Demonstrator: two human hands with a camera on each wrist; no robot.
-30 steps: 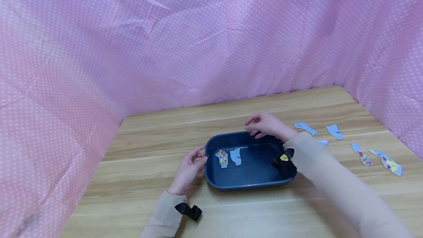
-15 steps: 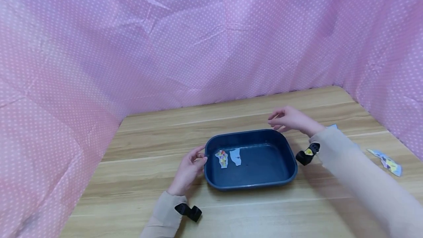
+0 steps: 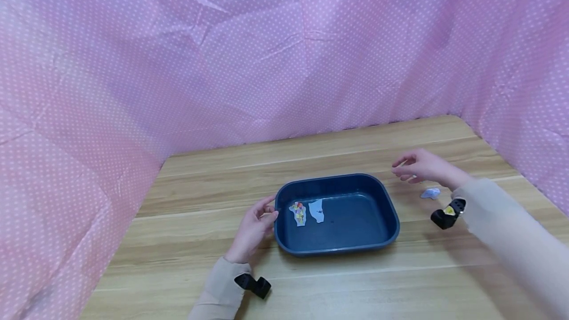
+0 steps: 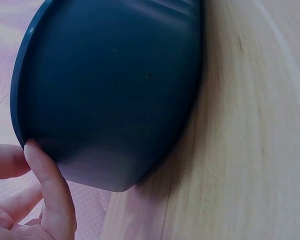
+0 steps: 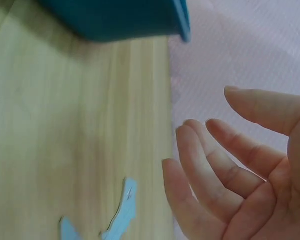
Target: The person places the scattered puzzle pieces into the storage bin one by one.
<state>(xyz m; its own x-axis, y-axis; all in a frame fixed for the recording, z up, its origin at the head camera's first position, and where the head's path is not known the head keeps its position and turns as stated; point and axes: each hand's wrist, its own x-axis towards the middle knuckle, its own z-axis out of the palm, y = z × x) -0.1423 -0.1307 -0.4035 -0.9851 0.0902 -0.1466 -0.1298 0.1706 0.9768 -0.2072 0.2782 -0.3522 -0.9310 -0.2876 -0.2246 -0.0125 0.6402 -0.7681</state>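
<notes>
My left hand (image 3: 251,228) grips the left rim of a dark blue plastic tray (image 3: 351,221), the thumb and a finger (image 4: 47,172) pinching its edge in the left wrist view. Inside the tray, at its left side, lie a colourful irregular paper piece (image 3: 299,214) and a pale blue one (image 3: 316,210). My right hand (image 3: 422,167) hovers to the right of the tray, fingers loosely bent and holding nothing. A small pale piece (image 3: 430,193) lies on the table near it. Light blue pieces (image 5: 122,212) show below the fingers in the right wrist view.
The wooden table (image 3: 213,186) is bordered by pink dotted cloth (image 3: 266,63) at the back and sides. Black wrist cameras (image 3: 446,215) sit on both sleeves. The right forearm hides part of the table's right side.
My right hand has moved right, from over the tray's far rim to beyond its right side. Its forearm now covers most of the pieces there. The left hand stays at the rim.
</notes>
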